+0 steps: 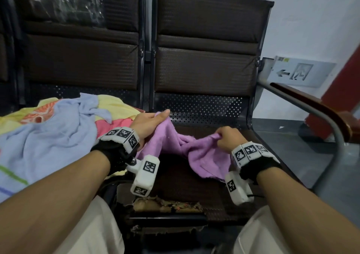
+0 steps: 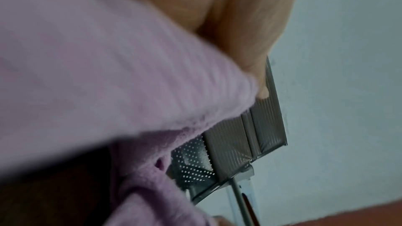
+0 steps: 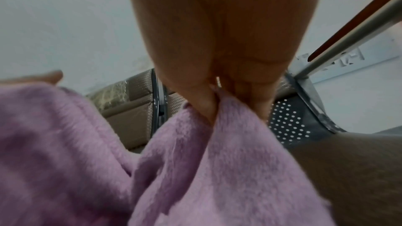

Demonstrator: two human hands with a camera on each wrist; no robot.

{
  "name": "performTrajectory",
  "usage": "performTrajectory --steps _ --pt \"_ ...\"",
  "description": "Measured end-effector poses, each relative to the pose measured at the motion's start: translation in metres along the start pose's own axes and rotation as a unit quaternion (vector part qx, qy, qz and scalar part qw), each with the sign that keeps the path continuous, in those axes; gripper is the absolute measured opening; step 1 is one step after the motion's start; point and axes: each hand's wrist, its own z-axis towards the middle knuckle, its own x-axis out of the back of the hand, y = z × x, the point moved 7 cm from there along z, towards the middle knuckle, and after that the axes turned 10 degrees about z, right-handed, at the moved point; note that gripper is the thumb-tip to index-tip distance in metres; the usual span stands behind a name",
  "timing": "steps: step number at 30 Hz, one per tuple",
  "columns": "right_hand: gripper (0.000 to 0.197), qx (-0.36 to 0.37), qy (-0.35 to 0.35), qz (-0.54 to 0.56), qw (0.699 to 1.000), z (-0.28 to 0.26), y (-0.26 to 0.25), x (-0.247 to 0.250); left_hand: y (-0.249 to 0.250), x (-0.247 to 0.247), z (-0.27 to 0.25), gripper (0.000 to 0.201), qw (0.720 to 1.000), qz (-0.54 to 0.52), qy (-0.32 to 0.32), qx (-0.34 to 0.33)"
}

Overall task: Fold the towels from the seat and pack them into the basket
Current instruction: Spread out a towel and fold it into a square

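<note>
The bench (image 1: 204, 179) of dark padded seats fills the head view, its perforated metal back rising toward twelve o'clock and a metal armrest (image 1: 319, 113) curving down at three o'clock. At nine o'clock a heap of towels (image 1: 48, 137), pale blue over yellow and orange, lies unfolded on the neighbouring seat. At the centre the purple towel (image 1: 206, 156) hangs lifted just above the seat pad, sagging in a loose trough between the two hands. The left hand (image 1: 150, 123) pinches one upper edge at about eleven o'clock of the towel, thumb laid along the cloth; the right hand (image 1: 228, 137) has its fingers (image 3: 245, 95) curled tight round a bunched edge at about two o'clock. No basket shows in any view. The towel looks light, fluffy and wholly limp, so it will likely droop and twist wherever it is unsupported; it seems best taken by pinching two neighbouring corners and drawing the edge taut before it is laid flat. The right hand's hold is a bunch, not a clean corner, so sliding along to the true corner would probably help.
</note>
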Motion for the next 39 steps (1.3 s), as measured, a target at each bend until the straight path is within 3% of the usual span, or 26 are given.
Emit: performTrajectory --steps 4,7,10,13,17,19,21,23,24,26,28,33,39 --pt "0.030 -0.071 -0.021 -0.030 0.997 0.001 0.016 -0.005 0.005 -0.014 -0.001 0.015 0.986 -0.144 -0.079 0.003" --pt "0.028 -0.048 0.012 0.096 0.994 0.011 0.004 0.001 0.007 -0.016 0.002 0.020 0.978 -0.186 -0.089 -0.017" --pt "0.024 0.002 0.045 0.265 0.963 0.017 -0.019 0.007 0.004 -0.013 0.005 0.018 0.990 -0.129 -0.043 -0.032" --pt "0.027 0.028 0.068 0.384 0.921 0.014 -0.039 0.010 0.003 -0.002 0.008 0.020 0.995 0.046 0.064 -0.058" --pt "0.035 0.061 -0.025 0.456 0.887 0.005 -0.060 -0.003 0.003 -0.005 0.010 0.024 0.994 0.060 0.069 -0.057" --pt "0.022 0.080 -0.072 0.385 0.917 -0.001 -0.064 -0.010 0.002 -0.010 0.008 0.020 0.998 0.006 0.051 -0.035" --pt "0.025 0.118 -0.090 0.182 0.972 -0.005 -0.065 -0.014 0.001 -0.018 0.006 0.015 0.996 -0.088 0.010 0.003" --pt "0.035 0.134 -0.109 0.008 0.985 -0.009 -0.062 -0.020 0.000 -0.023 0.005 0.023 0.988 -0.149 -0.037 0.027" --pt "0.032 0.128 -0.108 -0.028 0.985 -0.010 -0.061 -0.020 0.001 -0.025 0.005 0.025 0.985 -0.162 -0.058 0.029" --pt "0.019 0.127 -0.092 -0.041 0.987 -0.011 -0.061 -0.016 0.001 -0.025 0.006 0.025 0.982 -0.172 -0.076 0.020" --pt "0.011 0.170 -0.075 -0.027 0.982 -0.013 -0.069 -0.012 -0.002 -0.023 0.008 0.023 0.984 -0.166 -0.061 0.018" --pt "0.016 0.277 0.018 0.037 0.960 -0.018 -0.091 0.002 -0.009 -0.014 0.012 0.017 0.999 -0.040 0.015 -0.010" --pt "0.016 0.285 0.070 0.124 0.948 -0.020 -0.096 0.011 0.001 -0.028 0.003 0.026 0.999 0.020 -0.026 -0.035"
